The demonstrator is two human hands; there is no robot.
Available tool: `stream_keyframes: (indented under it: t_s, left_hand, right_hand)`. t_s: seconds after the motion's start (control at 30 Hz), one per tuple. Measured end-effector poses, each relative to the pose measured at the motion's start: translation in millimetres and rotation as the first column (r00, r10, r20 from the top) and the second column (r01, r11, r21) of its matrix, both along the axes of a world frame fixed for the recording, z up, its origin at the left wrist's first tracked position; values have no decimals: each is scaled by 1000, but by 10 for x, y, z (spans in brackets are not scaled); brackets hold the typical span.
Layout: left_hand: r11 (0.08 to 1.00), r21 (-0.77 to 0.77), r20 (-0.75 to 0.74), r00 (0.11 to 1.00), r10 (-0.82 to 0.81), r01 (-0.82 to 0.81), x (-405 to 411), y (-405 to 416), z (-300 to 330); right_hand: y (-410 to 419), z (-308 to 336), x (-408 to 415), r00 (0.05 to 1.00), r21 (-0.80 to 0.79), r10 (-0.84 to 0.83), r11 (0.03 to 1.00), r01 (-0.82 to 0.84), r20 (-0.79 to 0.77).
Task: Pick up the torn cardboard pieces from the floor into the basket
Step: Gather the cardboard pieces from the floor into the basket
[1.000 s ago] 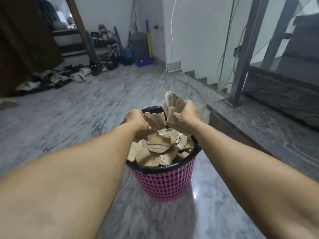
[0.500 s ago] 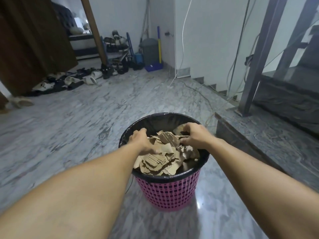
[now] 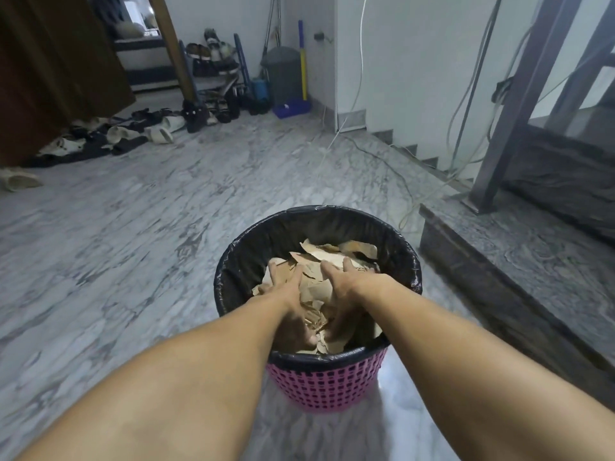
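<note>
A pink mesh basket [image 3: 327, 387] with a black liner stands on the marble floor right in front of me. It holds a heap of torn brown cardboard pieces [image 3: 332, 257], sitting well below the rim. My left hand [image 3: 286, 287] lies flat on the heap with its fingers spread, palm down. Beside it, my right hand [image 3: 342, 284] also rests flat on the cardboard, fingers apart. Neither hand grips a piece. The lower part of the heap is hidden under my hands and wrists.
A dark stone step [image 3: 499, 281] runs along the right of the basket, with a metal railing post [image 3: 512, 104] on it. Cables [image 3: 392, 174] trail across the floor behind. Shoes and slippers [image 3: 133, 134] lie at the back left, a bin and broom [image 3: 286, 78] by the wall.
Both hands, which held cardboard above the basket, have gone down into it and flattened out on the heap. The heap now sits lower inside the liner.
</note>
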State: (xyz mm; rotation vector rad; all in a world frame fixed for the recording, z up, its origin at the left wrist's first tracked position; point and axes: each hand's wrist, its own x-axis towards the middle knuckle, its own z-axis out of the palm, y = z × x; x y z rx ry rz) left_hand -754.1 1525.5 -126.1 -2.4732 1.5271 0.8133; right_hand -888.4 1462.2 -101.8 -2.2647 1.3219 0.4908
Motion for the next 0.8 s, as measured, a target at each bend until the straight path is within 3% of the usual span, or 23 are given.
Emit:
stream_keyframes:
  t_s: [0.13,0.43,0.8]
  left_hand:
    - [998,63,-37,999,-11,13,6,-43,-133]
    - [961,266,105,989,-108,77,-99,-40,-236]
    - [929,355,136,977,-162,105,-82,-84,-311]
  right_hand:
    - [-44,-218,77,999,38,-31,999,33,-44]
    - [-89,-381,100,991,96,-27,995,40,-135]
    - [-118,-471,129,985,68,10,998,2,-174]
